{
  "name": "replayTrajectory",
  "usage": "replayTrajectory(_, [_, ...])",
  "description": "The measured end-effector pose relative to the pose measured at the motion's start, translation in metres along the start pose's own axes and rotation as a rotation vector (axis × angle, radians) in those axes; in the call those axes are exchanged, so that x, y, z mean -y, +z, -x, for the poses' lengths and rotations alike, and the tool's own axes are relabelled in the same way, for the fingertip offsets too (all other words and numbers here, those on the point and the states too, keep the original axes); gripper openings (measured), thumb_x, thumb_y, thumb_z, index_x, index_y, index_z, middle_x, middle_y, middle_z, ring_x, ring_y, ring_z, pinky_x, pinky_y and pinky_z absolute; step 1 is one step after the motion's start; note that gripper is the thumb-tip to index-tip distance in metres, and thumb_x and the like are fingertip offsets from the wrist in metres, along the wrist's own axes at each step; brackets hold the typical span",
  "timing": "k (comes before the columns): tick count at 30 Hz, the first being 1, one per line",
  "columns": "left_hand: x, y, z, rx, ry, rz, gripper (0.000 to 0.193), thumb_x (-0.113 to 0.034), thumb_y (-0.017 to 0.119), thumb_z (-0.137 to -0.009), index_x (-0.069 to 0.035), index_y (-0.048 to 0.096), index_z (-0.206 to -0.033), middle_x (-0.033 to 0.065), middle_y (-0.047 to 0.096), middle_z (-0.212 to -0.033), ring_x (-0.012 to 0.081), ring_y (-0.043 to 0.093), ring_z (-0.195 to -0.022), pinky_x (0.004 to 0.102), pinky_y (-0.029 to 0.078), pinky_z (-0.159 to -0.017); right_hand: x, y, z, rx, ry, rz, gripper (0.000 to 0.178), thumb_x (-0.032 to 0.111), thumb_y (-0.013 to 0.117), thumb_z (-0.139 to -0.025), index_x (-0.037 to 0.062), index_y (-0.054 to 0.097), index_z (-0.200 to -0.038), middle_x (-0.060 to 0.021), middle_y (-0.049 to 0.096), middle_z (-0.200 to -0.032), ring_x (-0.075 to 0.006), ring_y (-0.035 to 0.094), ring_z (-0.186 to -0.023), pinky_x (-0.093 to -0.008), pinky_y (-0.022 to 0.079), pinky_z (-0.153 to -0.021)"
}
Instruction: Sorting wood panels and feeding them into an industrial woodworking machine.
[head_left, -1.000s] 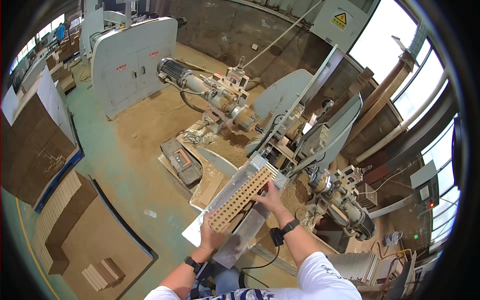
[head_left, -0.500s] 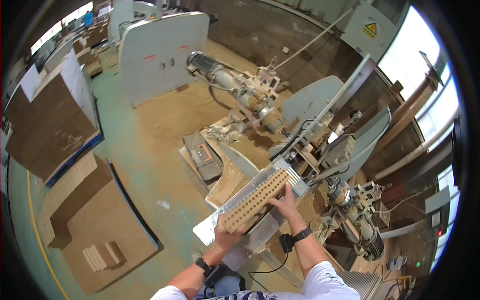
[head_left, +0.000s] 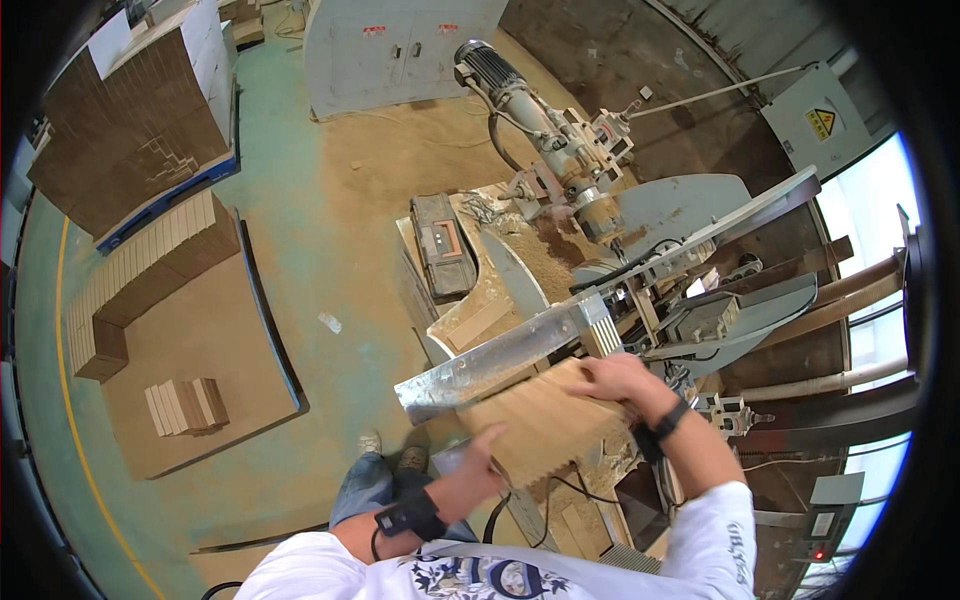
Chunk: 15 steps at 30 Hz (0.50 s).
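Observation:
A light wooden block [head_left: 550,415] is tilted in front of me, its broad face up and its near edge scalloped. My right hand [head_left: 615,380] is closed on its far right corner, thumb over the face. At the block's left edge is my left hand [head_left: 470,475], blurred by motion, its thumb stretched away from the other fingers; whether it touches the wood is hard to see. Just beyond the block runs a metal guide plate [head_left: 490,360] of the machine, with a ribbed metal piece [head_left: 600,325] at its right end.
A machine motor [head_left: 510,95] with a cutting head stands ahead, sawdust around it. A dark toolbox [head_left: 443,250] rests on the machine bed. At left, a brown sheet [head_left: 200,320] bears a row of boards [head_left: 160,260] and a small board stack [head_left: 185,408]. A tall board pile [head_left: 140,130] stands behind.
The block has turned from its hole-studded edge to its broad face and come nearer to me. My right hand has moved to its far corner; my left hand has loosened. My view has shifted.

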<state>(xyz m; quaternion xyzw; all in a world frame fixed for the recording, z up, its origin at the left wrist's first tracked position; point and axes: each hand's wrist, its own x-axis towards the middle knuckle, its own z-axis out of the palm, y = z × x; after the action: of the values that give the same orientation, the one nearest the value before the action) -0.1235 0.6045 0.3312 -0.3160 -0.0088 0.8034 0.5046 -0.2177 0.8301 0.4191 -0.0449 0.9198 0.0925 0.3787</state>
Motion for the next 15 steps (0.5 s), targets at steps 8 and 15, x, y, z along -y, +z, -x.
replayTrajectory(8, [0.009,0.004,0.009,-0.154,0.222,-0.046,0.038,-0.026,0.051,-0.085,-0.006,0.047,-0.117,0.0102,0.052,-0.118,0.0245,0.052,-0.107,0.0416,0.044,-0.091,0.009,0.003,-0.018,-0.028,-0.026,-0.022,0.07,0.073,0.045,-0.069,0.0143,0.06,-0.103,-0.0118,0.064,-0.087,-0.0293,0.061,-0.083,-0.0387,0.046,-0.071])
replayTrajectory(15, [-0.007,-0.015,-0.013,-0.053,0.179,-0.027,0.037,-0.029,0.054,-0.084,-0.006,0.051,-0.114,0.0071,0.059,-0.107,0.0233,0.058,-0.097,0.0419,0.047,-0.085,0.011,0.012,-0.036,-0.138,-0.063,-0.032,0.055,0.062,0.058,-0.066,0.0096,0.064,-0.083,-0.013,0.064,-0.079,-0.032,0.061,-0.077,-0.0413,0.047,-0.067])
